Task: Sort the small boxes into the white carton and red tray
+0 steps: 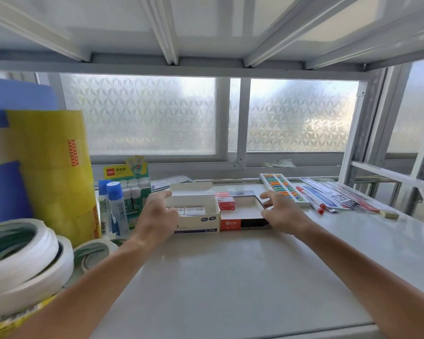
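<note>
flanking white carton [194,211] and red tray [242,216], both hands' fingers spread, loosely curled

Two white small boxes [191,211] in carton, two red boxes [225,203] in tray
</note>
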